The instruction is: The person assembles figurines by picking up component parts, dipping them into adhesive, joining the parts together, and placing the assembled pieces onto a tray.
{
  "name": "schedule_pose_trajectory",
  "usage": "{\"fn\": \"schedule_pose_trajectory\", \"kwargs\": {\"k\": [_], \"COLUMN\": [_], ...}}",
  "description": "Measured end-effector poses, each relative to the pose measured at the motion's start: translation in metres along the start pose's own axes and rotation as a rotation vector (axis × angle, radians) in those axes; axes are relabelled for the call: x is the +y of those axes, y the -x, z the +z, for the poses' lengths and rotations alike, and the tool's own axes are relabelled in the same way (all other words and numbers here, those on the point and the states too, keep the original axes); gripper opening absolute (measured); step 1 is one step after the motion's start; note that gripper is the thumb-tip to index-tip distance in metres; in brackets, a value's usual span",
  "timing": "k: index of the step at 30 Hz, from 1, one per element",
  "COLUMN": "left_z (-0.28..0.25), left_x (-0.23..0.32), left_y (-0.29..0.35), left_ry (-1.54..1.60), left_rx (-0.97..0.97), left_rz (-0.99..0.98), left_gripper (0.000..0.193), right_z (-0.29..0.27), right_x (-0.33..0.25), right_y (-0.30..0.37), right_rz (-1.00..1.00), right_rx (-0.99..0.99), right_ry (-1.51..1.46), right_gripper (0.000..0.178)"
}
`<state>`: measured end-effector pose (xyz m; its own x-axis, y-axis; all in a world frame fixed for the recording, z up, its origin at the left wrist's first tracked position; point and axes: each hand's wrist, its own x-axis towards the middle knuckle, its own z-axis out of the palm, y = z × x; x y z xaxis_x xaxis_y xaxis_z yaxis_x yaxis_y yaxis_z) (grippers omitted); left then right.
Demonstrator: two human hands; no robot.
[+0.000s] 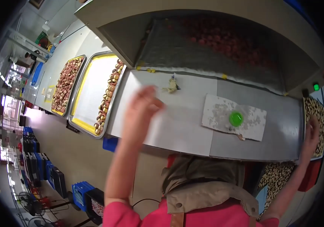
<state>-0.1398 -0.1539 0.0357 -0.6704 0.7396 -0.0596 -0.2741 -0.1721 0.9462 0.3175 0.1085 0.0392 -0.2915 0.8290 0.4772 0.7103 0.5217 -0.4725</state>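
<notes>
My left hand (144, 106) is raised over the white part of the worktop (162, 123), smeared by motion. Its fingers look bent, and whether they hold anything cannot be made out. At the far right my right hand (311, 138) reaches over a tray of small pale-and-dark pieces (313, 108), fingers apart and touching or just above them. Between the hands, a small bright green round cup (236, 118) sits on a folded white sheet with grey stains (217, 111). Left of it, a long metal tray (90, 87) holds a single row of round brown-and-cream pieces (107, 96) along its right side.
A metal hood (112, 41) overhangs the back, with reddish pieces (226, 39) beneath it. A crumpled pale scrap (172, 86) lies near its edge. Another tray (67, 85) is full of round pieces. More small pieces (277, 181) lie below my right arm. Red and green lights (322, 83) glow at right.
</notes>
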Motion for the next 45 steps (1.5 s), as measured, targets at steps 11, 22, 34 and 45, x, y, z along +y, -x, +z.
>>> {"fn": "schedule_pose_trajectory", "kwargs": {"k": [11,22,34,45], "left_z": [-0.178,-0.168,-0.158,-0.043], "left_x": [0.048,0.044,0.031,0.014], "left_y": [-0.198,-0.219,-0.196,-0.117], "left_ry": [-1.087,-1.128,-1.243,-0.809], "left_rx": [0.434,0.410,0.476,0.241], "left_rz": [0.109,0.010,0.096,0.583], "left_gripper": [0.032,0.032,0.029,0.016], "right_z": [-0.054,-0.059,-0.077,-0.071], "right_x": [0.113,0.123,0.101,0.106], "right_y": [-0.002,-0.005,0.024,0.009], "right_rz": [-0.029,-0.035,0.141,0.289], "right_rx": [-0.109,-0.094,-0.137,0.137], "right_ry": [0.502,0.457,0.519,0.062], "right_gripper": [0.012,0.010,0.015,0.016]}}
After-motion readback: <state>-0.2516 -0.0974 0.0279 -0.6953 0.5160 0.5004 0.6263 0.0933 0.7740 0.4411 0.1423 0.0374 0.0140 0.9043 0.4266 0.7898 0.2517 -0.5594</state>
